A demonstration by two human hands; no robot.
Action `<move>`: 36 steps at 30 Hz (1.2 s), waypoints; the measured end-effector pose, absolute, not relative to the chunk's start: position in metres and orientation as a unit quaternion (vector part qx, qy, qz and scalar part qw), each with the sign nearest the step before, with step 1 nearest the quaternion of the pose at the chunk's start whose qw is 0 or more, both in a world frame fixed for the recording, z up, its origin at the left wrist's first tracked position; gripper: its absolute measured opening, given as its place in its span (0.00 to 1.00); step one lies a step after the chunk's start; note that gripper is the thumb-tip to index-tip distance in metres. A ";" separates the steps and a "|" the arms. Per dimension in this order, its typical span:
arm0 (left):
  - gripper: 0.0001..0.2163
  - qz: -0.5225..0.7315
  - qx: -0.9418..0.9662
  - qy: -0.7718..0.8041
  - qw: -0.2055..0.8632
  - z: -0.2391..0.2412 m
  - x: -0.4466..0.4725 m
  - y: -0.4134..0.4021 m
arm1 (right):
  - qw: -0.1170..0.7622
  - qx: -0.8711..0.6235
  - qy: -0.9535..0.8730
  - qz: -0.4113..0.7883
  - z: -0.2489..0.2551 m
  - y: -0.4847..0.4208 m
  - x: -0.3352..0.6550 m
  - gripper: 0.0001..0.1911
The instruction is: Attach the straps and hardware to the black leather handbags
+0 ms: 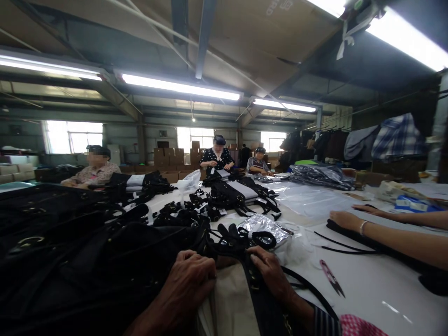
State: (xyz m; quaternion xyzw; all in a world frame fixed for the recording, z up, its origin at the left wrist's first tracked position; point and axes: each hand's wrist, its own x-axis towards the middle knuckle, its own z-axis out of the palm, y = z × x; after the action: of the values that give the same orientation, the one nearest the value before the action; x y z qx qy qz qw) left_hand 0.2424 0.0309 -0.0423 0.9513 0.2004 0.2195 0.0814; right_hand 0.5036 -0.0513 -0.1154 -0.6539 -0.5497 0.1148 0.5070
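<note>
Directly in front of me is a black fabric bag (257, 298) with its mouth apart, showing a beige lining (233, 294). My left hand (191, 275) is closed at the left side of the opening, its fingertips partly hidden. On the opposite edge, my right hand (271, 270) grips the black rim, with thumb and fingers around the fabric. Brass-coloured hardware shows below that hand. Black straps and a coiled cord (264, 239) lie just beyond the bag. Pink-handled thread snips (331, 275) rest on the white table to the right of my right hand.
Black bags with brass eyelets (31, 242) are heaped on my left. Bundled black straps (189, 207) and clear plastic sheets (308, 198) cover the table ahead. A co-worker's hands (345, 221) press on grey-and-black material at right. Other people work across the table.
</note>
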 end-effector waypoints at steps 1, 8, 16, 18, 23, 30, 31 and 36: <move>0.05 0.219 0.951 0.200 0.086 -0.041 0.242 0.030 | 0.507 -0.654 -0.550 0.114 -0.116 -0.051 0.504 0.17; 0.05 0.214 0.951 0.201 0.093 -0.036 0.240 0.028 | 0.504 -0.646 -0.562 0.109 -0.114 -0.051 0.504 0.17; 0.03 0.204 0.952 0.208 0.092 -0.032 0.239 0.027 | 0.493 -0.657 -0.561 0.103 -0.116 -0.051 0.506 0.18; 0.03 0.208 0.952 0.208 0.091 -0.032 0.238 0.026 | 0.489 -0.657 -0.564 0.104 -0.117 -0.051 0.506 0.18; 0.03 0.206 0.951 0.208 0.100 -0.031 0.237 0.026 | 0.456 -0.678 -0.576 0.016 -0.105 -0.054 0.520 0.15; 0.02 0.215 0.946 0.218 0.109 -0.032 0.236 0.025 | 0.212 -0.746 -0.613 -0.152 -0.081 -0.053 0.566 0.13; 0.02 0.218 0.944 0.223 0.107 -0.032 0.236 0.025 | 0.175 -0.741 -0.629 -0.158 -0.081 -0.051 0.567 0.12; 0.02 0.222 0.937 0.253 0.094 -0.035 0.237 0.024 | 0.091 -0.747 -0.632 -0.188 -0.077 -0.040 0.561 0.06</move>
State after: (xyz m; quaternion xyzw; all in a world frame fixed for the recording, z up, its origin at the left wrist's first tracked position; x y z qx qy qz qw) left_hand 0.2370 0.0235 -0.0354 0.9370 0.2528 0.2223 0.0938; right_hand 0.5607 -0.0395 -0.0768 -0.7465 -0.6315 -0.1885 0.0914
